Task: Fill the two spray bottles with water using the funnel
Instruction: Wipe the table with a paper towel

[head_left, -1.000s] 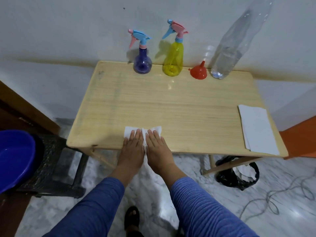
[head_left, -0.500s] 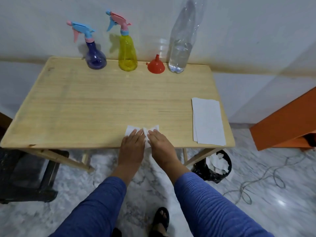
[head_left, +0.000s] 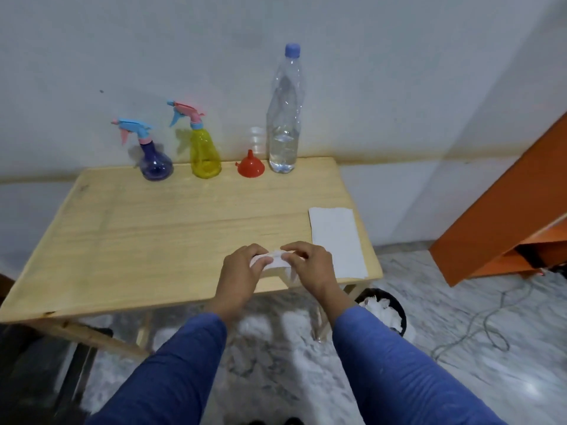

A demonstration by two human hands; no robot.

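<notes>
red funnel (head_left: 251,167) sits well beyond both tissue-holding hands (head_left: 277,268)

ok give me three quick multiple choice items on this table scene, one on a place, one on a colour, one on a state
1. The red funnel stands between which two things?
A. purple and yellow bottles
B. yellow spray bottle and clear water bottle
C. paper stack and bin

2. Which colour is the water bottle's cap?
A. blue
B. red
C. green

3. What do both hands hold?
A. the funnel
B. nothing
C. a crumpled white tissue

Key: B, the funnel sits between them at the wall; A, the cap shows blue; C, left hand and right hand pinch the tissue.
</notes>
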